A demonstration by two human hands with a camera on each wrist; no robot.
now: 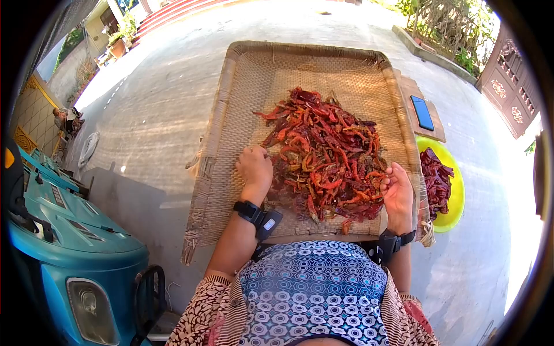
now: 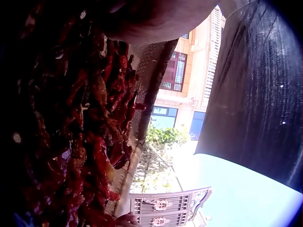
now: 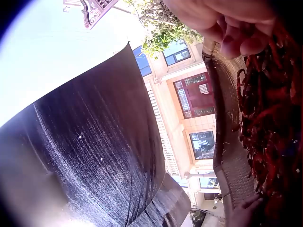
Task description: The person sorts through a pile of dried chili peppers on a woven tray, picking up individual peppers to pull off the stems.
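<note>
A heap of dried red chili peppers (image 1: 326, 155) lies in a shallow woven tray (image 1: 254, 75) in the head view. My left hand (image 1: 255, 170) is at the heap's left edge, back of the hand up; its fingertips are hidden beside the peppers. On the right edge of the heap is my right hand (image 1: 397, 190), palm partly turned up and fingers bent, with no pepper visible in it. The right wrist view shows these bent fingers (image 3: 236, 40) close over the peppers (image 3: 270, 123). I cannot tell whether the left fingers pinch a pepper.
Right of the tray stands a yellow-green basin (image 1: 456, 190) with darker red peppers (image 1: 437, 181). A phone (image 1: 422, 112) lies on a board (image 1: 435, 130) above it. A teal vehicle (image 1: 81, 230) stands close on the left. Concrete ground (image 1: 156, 109) surrounds the tray.
</note>
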